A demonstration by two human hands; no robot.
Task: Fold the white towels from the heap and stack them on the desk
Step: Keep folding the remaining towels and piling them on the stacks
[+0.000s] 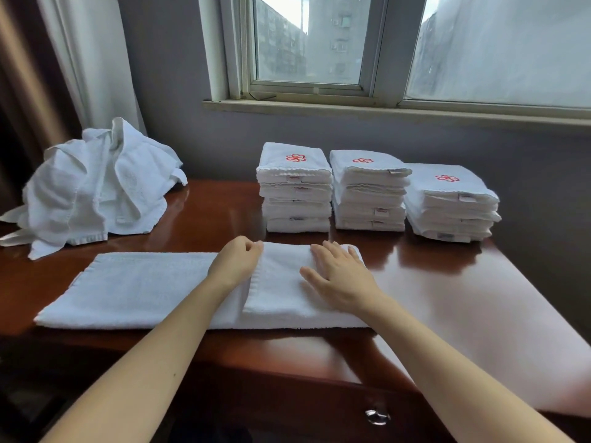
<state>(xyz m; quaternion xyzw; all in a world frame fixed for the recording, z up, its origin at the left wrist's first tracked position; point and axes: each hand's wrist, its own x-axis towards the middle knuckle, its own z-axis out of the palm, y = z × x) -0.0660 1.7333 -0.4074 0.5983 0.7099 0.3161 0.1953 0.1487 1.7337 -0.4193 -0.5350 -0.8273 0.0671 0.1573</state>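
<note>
The reddish-brown tabletop point(447, 298) fills the lower half of the frame, and across its near edge lies the towel point(137, 289) you are working on, a long white strip running from lower left to centre, with its right end doubled back over itself. In the upper left sits the heap point(96, 193) of unfolded towels, well apart from the three finished stacks point(369, 193) standing side by side at centre right, under the window. Your left hand point(236, 262) has its fingers curled, pinching the far corner of the doubled layer's edge; your right hand point(339, 276) lies flat on that layer with fingers straight, pressing it down and gripping nothing. You appear to be mid-fold, setting the first crosswise fold. Next you likely need to square that edge, then bring the long left portion over so the bundle matches the stacks before lifting it onto one of them, probably the lowest, at far right.
</note>
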